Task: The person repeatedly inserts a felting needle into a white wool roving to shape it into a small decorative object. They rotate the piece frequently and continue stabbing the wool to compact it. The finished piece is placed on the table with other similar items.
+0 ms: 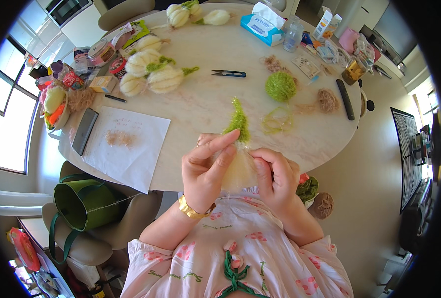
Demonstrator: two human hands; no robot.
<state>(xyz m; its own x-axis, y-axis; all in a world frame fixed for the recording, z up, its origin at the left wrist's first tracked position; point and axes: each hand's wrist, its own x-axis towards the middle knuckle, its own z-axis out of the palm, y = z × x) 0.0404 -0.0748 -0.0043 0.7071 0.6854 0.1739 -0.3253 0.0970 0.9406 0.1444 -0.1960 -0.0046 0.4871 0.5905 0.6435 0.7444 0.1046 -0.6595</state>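
Observation:
Between my two hands is a fuzzy cream yarn piece with a pointed green yarn top standing up from it. My left hand grips it where green meets cream, the index finger lying across the base of the green part. At the cream part's right edge, my right hand pinches with thumb and forefinger; whether a thin tool is in that pinch cannot be made out. A green yarn ball rests beyond my right hand, with a loose loop of green yarn nearer me.
Thread snips lie mid-table. Several cream yarn pumpkins with green stems sit at the left. White paper carries a brown yarn tuft and a phone. A tissue pack, glass jar and brown yarn stand farther right.

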